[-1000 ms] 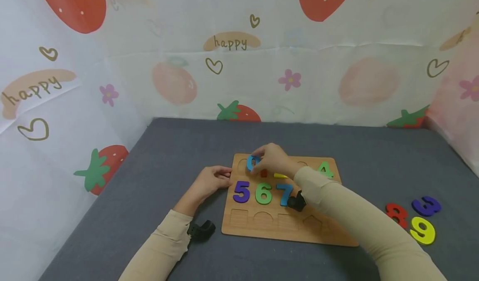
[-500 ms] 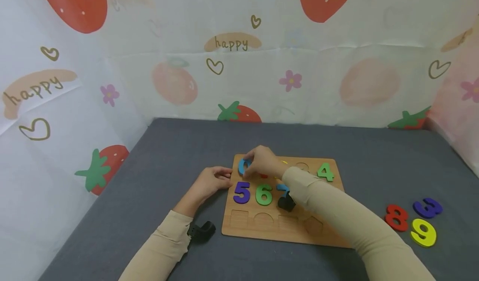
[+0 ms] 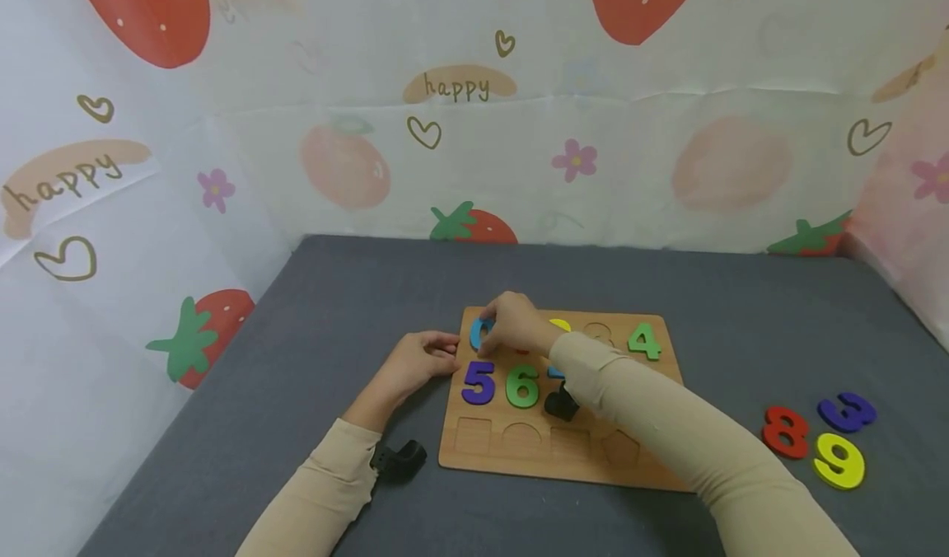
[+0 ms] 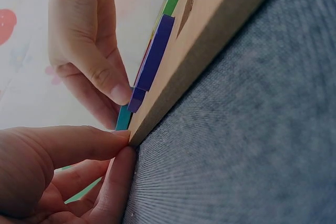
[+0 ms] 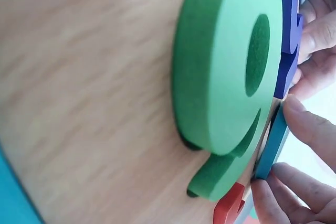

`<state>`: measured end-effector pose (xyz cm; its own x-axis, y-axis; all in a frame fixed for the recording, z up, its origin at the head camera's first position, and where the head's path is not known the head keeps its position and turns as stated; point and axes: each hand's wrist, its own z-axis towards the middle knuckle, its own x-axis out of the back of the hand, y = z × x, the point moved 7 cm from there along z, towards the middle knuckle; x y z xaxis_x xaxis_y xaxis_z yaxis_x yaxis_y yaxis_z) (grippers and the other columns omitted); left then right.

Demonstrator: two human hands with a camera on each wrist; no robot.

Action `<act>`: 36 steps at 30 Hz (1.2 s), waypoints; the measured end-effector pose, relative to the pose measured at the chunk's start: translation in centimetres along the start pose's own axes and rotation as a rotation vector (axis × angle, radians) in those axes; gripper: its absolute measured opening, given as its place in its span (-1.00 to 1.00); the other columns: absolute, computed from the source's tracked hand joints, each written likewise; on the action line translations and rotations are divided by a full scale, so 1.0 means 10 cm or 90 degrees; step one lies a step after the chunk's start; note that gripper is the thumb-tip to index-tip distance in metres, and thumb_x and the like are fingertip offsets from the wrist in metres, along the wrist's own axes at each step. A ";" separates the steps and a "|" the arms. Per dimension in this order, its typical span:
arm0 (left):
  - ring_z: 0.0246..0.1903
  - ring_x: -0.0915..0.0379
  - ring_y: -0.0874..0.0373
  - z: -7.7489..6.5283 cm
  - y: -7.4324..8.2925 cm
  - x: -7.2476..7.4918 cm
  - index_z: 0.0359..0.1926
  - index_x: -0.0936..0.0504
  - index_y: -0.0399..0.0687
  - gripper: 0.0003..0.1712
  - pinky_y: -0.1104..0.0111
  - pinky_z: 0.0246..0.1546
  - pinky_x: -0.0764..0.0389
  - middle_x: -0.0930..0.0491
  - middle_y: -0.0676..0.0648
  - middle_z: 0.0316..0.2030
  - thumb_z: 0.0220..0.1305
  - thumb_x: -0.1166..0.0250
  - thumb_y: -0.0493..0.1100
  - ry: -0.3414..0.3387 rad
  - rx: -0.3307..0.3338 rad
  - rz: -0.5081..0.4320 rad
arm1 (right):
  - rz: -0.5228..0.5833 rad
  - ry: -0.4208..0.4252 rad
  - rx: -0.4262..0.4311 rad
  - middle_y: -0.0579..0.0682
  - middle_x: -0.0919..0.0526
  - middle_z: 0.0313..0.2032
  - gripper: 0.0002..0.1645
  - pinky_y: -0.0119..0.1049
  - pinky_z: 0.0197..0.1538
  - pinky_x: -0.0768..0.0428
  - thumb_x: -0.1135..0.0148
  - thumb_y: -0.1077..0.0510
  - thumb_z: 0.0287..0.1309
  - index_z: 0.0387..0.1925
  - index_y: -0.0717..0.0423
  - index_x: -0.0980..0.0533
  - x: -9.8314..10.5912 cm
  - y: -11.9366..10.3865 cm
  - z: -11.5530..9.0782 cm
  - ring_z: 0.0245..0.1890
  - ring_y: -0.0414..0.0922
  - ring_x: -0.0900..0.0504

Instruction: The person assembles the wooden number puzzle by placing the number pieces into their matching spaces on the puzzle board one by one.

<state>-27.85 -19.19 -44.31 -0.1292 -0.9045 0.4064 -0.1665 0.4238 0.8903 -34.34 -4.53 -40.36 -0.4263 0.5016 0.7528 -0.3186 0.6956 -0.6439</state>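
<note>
My right hand [image 3: 516, 325] pinches a blue number 0 [image 3: 476, 334] between thumb and fingers at the back left corner of a wooden number board [image 3: 511, 450]. In the right wrist view the blue piece [image 5: 272, 148] lies close over the board, fingertips on its outer edge. My left hand [image 3: 418, 358] holds the board's left edge; the left wrist view shows its thumb and a finger [image 4: 122, 169] at the edge. A purple 5 [image 3: 478, 383], green 6 [image 3: 522, 386] and green 4 [image 3: 644, 339] sit on the board. My right arm partly hides a blue 7 and a yellow piece [image 3: 560, 325].
Right of the board, a red 8 [image 3: 786, 432], a purple 3 [image 3: 847, 412] and a yellow 9 [image 3: 839, 461] lie on the grey cloth [image 3: 371, 285]. Bare shaped recesses [image 3: 522, 435] line the board's front row. A printed curtain [image 3: 630, 87] stands behind.
My right hand has moved left with the blue 0, from above the board's back row to its back left corner, and lowered it. My left hand has stayed at the board's edge.
</note>
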 end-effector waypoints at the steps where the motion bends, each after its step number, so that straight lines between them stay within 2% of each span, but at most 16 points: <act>1: 0.00 -0.60 0.00 0.00 0.00 0.00 0.22 -0.57 -0.24 -0.49 0.21 0.02 -0.61 -0.61 -0.24 0.10 0.23 -0.36 -0.29 0.000 -0.001 0.000 | -0.002 0.000 0.002 0.14 -0.68 0.10 -0.35 -0.13 0.16 -0.59 -0.60 0.13 -0.10 0.09 0.24 -0.63 0.00 0.00 0.00 0.16 0.08 -0.59; 13: -0.01 -0.61 0.00 0.01 0.02 0.00 0.21 -0.57 -0.25 -0.49 0.23 0.00 -0.62 -0.62 -0.24 0.08 0.22 -0.37 -0.30 0.004 -0.005 -0.001 | -0.005 0.003 -0.006 0.16 -0.65 0.14 -0.31 -0.10 0.18 -0.58 -0.58 0.13 -0.07 0.14 0.23 -0.60 0.03 -0.01 -0.03 0.20 0.09 -0.57; 18: -0.02 -0.62 0.02 0.02 0.00 -0.01 0.20 -0.59 -0.24 -0.50 0.24 -0.01 -0.63 -0.63 -0.23 0.07 0.21 -0.38 -0.30 0.009 -0.003 0.003 | 0.026 0.015 0.000 0.16 -0.61 0.19 -0.29 -0.06 0.21 -0.56 -0.55 0.12 -0.03 0.20 0.17 -0.56 0.15 0.02 -0.12 0.22 0.10 -0.55; 24: -0.03 -0.61 0.02 0.01 0.02 -0.01 0.19 -0.59 -0.24 -0.49 0.23 0.01 -0.62 -0.62 -0.22 0.05 0.20 -0.38 -0.30 0.014 -0.005 0.005 | 0.074 0.024 0.015 0.14 -0.54 0.28 -0.28 0.00 0.25 -0.53 -0.50 0.13 0.06 0.28 0.13 -0.50 0.49 0.09 -0.45 0.28 0.15 -0.52; 30: 0.00 -0.60 -0.01 0.00 0.02 -0.02 0.21 -0.58 -0.23 -0.49 0.19 0.04 -0.60 -0.62 -0.22 0.07 0.22 -0.37 -0.30 0.011 -0.004 0.015 | 0.109 0.047 -0.015 0.18 -0.51 0.30 -0.30 0.03 0.24 -0.53 -0.48 0.12 0.07 0.27 0.13 -0.50 0.81 0.38 -0.85 0.29 0.17 -0.51; 36: 0.02 -0.59 -0.02 0.00 0.01 -0.02 0.22 -0.57 -0.24 -0.48 0.18 0.06 -0.59 -0.61 -0.24 0.09 0.22 -0.36 -0.30 0.011 -0.004 0.015 | 0.093 0.071 -0.033 0.23 -0.49 0.30 -0.26 0.06 0.24 -0.52 -0.47 0.06 0.10 0.30 0.17 -0.46 1.04 0.65 -1.19 0.30 0.22 -0.48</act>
<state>-27.83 -18.96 -44.33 -0.1165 -0.8948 0.4310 -0.1574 0.4451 0.8815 -30.78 11.34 -35.10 -0.3672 0.6508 0.6646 -0.2158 0.6354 -0.7414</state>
